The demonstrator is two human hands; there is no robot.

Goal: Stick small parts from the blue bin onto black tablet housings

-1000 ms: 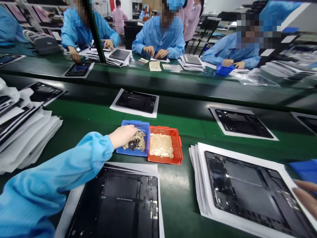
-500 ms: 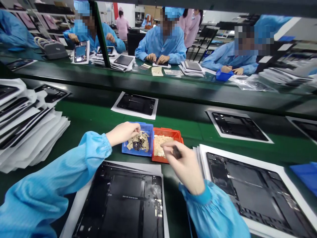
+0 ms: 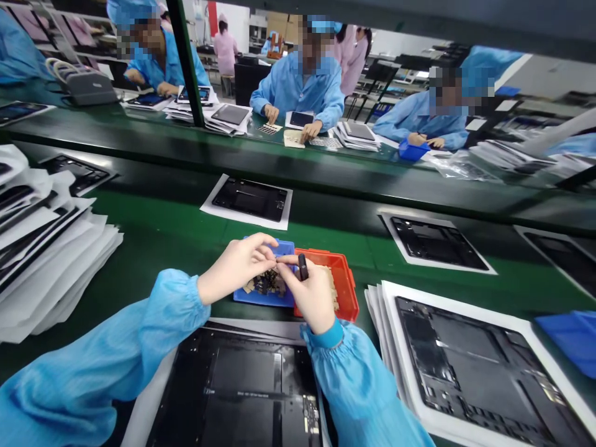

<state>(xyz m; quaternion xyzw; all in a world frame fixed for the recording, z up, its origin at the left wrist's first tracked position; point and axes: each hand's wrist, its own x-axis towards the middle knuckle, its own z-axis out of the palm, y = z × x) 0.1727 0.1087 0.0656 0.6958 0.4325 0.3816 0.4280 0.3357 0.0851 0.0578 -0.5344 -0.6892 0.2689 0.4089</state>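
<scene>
So, a stubby black stick (image 3: 303, 267) is held in the curled fingers of the right hand (image 3: 316, 295), poking up near the knuckles. The fingertips of the left hand (image 3: 239, 261) are bent in and held right up against the right's, above the blue bin (image 3: 267, 300); whether a tiny piece is pinched there can't be told. The stick looks light, stiff and probably a bit slick, so it's best gripped mid-length. The small tan and black bits (image 3: 267, 282) in the blue bin look thin, nearly weightless and easily bent, so they'd be better picked up by an edge.

The red bin (image 3: 348, 279) is set just beside it, with tan pieces inside. Everything's laid out on a shiny green bench (image 3: 162, 248), with an opened tablet (image 3: 242, 410) placed on paper nearest the body. Behind, the room is filled with co-workers in blue smocks (image 3: 300, 81), seated along another bench.
</scene>
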